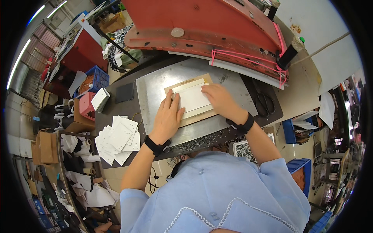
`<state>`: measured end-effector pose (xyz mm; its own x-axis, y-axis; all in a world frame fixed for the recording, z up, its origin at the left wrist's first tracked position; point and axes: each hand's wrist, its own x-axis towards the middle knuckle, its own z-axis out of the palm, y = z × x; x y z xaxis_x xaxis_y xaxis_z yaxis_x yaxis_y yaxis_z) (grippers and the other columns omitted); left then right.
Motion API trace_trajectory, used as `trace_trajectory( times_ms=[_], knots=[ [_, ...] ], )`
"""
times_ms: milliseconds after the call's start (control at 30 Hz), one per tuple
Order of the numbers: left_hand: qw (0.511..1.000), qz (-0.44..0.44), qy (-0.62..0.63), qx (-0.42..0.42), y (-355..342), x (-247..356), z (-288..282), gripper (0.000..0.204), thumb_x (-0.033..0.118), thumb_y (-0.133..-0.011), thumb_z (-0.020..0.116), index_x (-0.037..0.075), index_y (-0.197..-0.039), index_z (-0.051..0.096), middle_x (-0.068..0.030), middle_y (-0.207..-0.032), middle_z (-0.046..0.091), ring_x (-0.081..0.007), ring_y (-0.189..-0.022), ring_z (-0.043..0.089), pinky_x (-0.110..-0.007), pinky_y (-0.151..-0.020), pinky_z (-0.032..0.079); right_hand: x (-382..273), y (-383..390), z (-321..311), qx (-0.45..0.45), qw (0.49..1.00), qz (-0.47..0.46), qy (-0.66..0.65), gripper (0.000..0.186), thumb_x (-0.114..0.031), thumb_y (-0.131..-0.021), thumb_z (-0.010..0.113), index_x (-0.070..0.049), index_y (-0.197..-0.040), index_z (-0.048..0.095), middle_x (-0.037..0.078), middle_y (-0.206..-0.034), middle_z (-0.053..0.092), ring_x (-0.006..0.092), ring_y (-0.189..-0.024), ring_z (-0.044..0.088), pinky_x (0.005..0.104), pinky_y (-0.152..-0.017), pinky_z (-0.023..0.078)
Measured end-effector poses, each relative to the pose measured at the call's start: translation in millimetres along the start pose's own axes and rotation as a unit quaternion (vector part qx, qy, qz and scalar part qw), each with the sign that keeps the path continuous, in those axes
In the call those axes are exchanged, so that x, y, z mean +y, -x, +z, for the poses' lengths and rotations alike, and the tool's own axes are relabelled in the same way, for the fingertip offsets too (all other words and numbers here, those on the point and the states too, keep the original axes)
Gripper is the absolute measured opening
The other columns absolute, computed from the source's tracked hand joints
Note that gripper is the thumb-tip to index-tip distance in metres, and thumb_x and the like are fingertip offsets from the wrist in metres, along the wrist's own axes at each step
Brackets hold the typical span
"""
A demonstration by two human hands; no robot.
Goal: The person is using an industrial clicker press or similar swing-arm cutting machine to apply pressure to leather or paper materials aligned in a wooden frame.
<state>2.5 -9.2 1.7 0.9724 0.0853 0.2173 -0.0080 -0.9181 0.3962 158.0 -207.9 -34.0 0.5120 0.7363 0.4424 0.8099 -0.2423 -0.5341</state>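
Observation:
A white rectangular sheet (193,98) lies on a tan board (196,118) on a grey metal plate (151,91). My left hand (166,116) rests at the sheet's left edge, its fingers apart and stretched forward. On the other side, my right hand (222,101) lays its fingertips on the sheet's far right part, the fingers close together and slightly bent. A paler cream strip shows along the far edge of the sheet. Neither hand is wrapped round anything. The undersides of my fingers are hidden.
A big red machine head (210,29) with pink cord overhangs the plate's far side. Loose white punched cards (119,136) lie at the left, near a card stack (100,99) and a dark square block (124,93). Black scissors (265,101) lie at the right. Small scraps litter the near edge.

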Motion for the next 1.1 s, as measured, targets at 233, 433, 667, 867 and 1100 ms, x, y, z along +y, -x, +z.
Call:
trace_trajectory(
  times_ms=[233, 433, 667, 867, 1100],
  knots=[
    [0.985, -0.07, 0.028, 0.153, 40.5, -17.2, -47.6, 0.05, 0.017, -0.097, 0.056, -0.003, -0.14, 0.042, -0.025, -0.149, 0.038, -0.0423, -0.132, 0.042, -0.045, -0.108, 0.037, -4.7, 2.9, -138.7, 0.437, 0.885, 0.1, 0.123, 0.053, -0.024, -0.096, 0.064, 0.002, -0.138, 0.047, 0.019, -0.137, 0.051, 0.0293, -0.132, 0.045, 0.0402, -0.11, 0.034],
    [0.988, -0.058, 0.063, 0.128, 65.3, -11.3, -53.1, 0.037, 0.016, -0.095, 0.06, -0.003, -0.127, 0.056, -0.023, -0.145, 0.043, -0.039, -0.126, 0.049, -0.043, -0.103, 0.043, 58.4, -5.2, -208.2, 0.457, 0.871, 0.151, -0.097, 0.053, -0.021, -0.09, 0.072, 0.004, -0.13, 0.048, 0.013, -0.119, 0.059, 0.0191, -0.107, 0.056, 0.0321, -0.096, 0.044],
    [0.99, 0.028, 0.136, 0.028, 88.1, 12.2, -41.6, 0.025, 0.014, -0.093, 0.063, 0.003, -0.116, 0.064, -0.0152, -0.13, 0.06, -0.033, -0.112, 0.061, -0.038, -0.093, 0.051, 78.3, -4.0, -203.4, 0.449, 0.848, 0.183, -0.214, 0.049, -0.008, -0.085, 0.074, 0.001, -0.128, 0.051, 0.01, -0.115, 0.062, 0.0184, -0.104, 0.058, 0.032, -0.095, 0.045],
    [0.976, 0.062, 0.207, -0.027, 88.4, 31.1, -48.6, 0.019, 0.011, -0.093, 0.062, 0.004, -0.11, 0.067, -0.0129, -0.107, 0.07, -0.0315, -0.095, 0.067, -0.036, -0.081, 0.054, 46.8, 8.5, -200.9, 0.42, 0.869, 0.195, -0.172, 0.062, -0.009, -0.08, 0.074, 0.005, -0.134, 0.045, 0.011, -0.12, 0.056, 0.0207, -0.106, 0.054, 0.0322, -0.097, 0.043],
    [0.96, 0.123, 0.251, 0.004, 67.8, 65.2, -50.1, 0.021, 0.009, -0.091, 0.065, 0.004, -0.111, 0.068, -0.0125, -0.102, 0.071, -0.0294, -0.089, 0.068, -0.034, -0.077, 0.055, -48.5, 49.5, -168.9, 0.266, 0.924, 0.183, -0.205, 0.073, -0.004, -0.086, 0.067, 0.002, -0.148, 0.028, 0.013, -0.137, 0.046, 0.0213, -0.123, 0.047, 0.0335, -0.107, 0.036]
  ],
)
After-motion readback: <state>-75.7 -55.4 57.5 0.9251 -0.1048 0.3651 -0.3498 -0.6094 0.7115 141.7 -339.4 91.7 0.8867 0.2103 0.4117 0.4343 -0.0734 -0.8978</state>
